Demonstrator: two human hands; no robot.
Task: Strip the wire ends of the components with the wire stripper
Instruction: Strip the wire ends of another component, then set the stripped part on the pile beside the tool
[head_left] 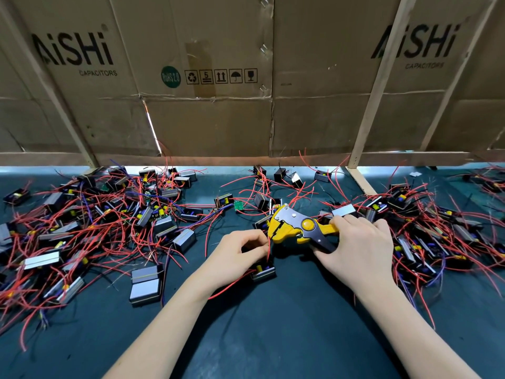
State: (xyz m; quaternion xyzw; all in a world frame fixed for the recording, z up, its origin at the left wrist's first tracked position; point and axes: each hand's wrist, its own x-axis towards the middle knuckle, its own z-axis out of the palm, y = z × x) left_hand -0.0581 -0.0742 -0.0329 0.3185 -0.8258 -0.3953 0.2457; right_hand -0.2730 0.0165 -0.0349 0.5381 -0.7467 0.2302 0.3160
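Here, red wire (269, 246) in wire stripper (296, 227)

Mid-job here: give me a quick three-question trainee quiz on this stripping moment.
1. True or false: the right hand holds the wire stripper by its handles.
2. What does the left hand pinch? A) purple wire B) red wire C) circuit board
3. Fill in: the red wire leads down to a ____ beside the left hand.

Key: 1 true. 2 B. 3 component.
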